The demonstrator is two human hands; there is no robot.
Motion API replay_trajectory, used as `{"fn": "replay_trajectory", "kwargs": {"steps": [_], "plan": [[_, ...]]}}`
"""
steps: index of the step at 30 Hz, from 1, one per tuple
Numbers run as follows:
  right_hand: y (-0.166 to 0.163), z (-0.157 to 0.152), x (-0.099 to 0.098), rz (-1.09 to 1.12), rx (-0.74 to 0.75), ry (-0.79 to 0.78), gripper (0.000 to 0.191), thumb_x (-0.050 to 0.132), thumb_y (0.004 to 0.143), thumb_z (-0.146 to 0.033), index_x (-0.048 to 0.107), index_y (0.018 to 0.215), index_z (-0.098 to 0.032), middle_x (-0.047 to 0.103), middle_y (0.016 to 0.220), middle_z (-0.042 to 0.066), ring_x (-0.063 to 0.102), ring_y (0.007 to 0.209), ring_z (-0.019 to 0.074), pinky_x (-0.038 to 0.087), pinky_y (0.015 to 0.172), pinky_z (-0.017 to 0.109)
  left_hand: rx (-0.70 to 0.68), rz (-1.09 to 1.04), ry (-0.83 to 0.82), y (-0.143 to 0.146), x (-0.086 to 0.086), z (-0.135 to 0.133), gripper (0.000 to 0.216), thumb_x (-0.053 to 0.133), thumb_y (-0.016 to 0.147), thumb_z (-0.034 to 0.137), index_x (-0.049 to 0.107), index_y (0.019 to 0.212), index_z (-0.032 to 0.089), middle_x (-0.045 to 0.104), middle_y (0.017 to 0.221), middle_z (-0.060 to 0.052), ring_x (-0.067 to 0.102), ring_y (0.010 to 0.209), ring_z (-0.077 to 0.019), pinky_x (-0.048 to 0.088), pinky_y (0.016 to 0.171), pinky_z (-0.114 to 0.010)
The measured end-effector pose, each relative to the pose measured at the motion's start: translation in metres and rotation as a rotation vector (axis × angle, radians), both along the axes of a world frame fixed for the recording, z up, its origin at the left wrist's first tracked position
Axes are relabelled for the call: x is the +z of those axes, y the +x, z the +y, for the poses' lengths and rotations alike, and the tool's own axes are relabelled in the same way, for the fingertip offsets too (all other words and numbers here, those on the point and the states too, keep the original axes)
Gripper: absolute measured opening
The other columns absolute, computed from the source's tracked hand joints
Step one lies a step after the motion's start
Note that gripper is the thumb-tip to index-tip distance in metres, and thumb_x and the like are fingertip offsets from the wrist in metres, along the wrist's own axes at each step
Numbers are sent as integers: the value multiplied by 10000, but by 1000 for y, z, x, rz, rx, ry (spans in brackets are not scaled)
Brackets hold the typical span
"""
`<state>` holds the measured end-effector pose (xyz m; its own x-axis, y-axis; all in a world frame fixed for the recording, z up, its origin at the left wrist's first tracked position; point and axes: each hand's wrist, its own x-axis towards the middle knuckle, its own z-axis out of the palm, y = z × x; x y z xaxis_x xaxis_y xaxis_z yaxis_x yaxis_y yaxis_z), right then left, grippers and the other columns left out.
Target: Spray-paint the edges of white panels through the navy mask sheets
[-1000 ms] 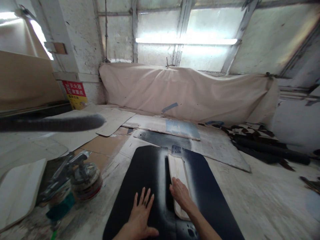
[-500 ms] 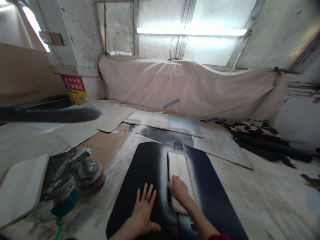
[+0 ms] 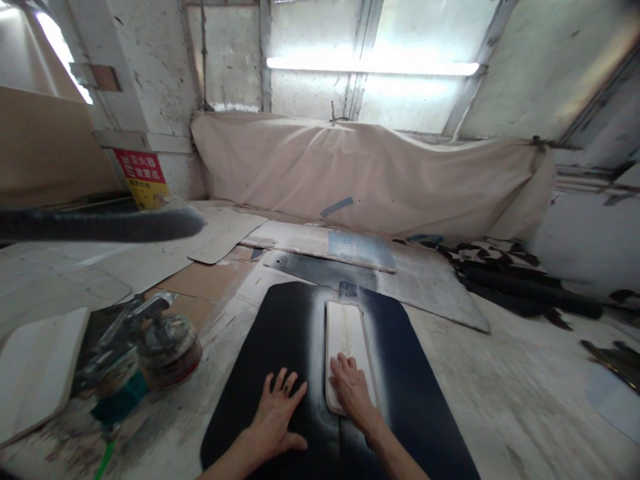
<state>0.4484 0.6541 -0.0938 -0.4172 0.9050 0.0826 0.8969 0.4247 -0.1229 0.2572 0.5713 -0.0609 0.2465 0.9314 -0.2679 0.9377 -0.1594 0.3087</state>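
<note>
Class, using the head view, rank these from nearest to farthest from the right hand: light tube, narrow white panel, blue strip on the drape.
1. Narrow white panel: under the right hand.
2. Blue strip: ahead, on the drape.
3. Light tube: high up, by the windows.

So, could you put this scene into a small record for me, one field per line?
Left hand: spread on the black sheet
Right hand: fingers bent, on top of the white panel
Panel's place: lying on the sheet, pale haze around it
Left of sheet: what looks like a spray gun, beside a round container
Far left: second white panel
Background: pale cloth below a lit tube lamp
</note>
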Motion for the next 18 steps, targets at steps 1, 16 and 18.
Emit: {"fn": "replay_trajectory", "kwargs": {"steps": [1, 16, 18], "plan": [[-1, -2, -1, -3, -7, 4, 362, 401, 799, -90, 528, 1114, -214, 527, 1195, 100, 464, 1039, 268, 425, 728, 355, 19, -14, -7, 1, 5, -1, 876, 615, 605, 612, 318, 1349, 258, 271, 1449, -138, 110, 1342, -362, 57, 1059, -580], [1, -14, -10, -27, 62, 65, 405, 354, 746, 28, 629, 1000, -129, 623, 1036, 136, 557, 988, 279, 461, 795, 371, 96, -140, -13, 21, 0, -38, 786, 554, 699, 500, 276, 1368, 195, 239, 1455, -164, 86, 1348, -344, 35, 1064, -568], [12, -13, -12, -5, 113, 59, 490, 368, 709, 51, 582, 1121, -104, 629, 1067, 136, 572, 995, 237, 448, 863, 323, 151, -293, -21, 19, 13, -43, 748, 493, 757, 416, 182, 1395, 178, 329, 1418, -154, 214, 1330, -297, 106, 1077, -532]]}}
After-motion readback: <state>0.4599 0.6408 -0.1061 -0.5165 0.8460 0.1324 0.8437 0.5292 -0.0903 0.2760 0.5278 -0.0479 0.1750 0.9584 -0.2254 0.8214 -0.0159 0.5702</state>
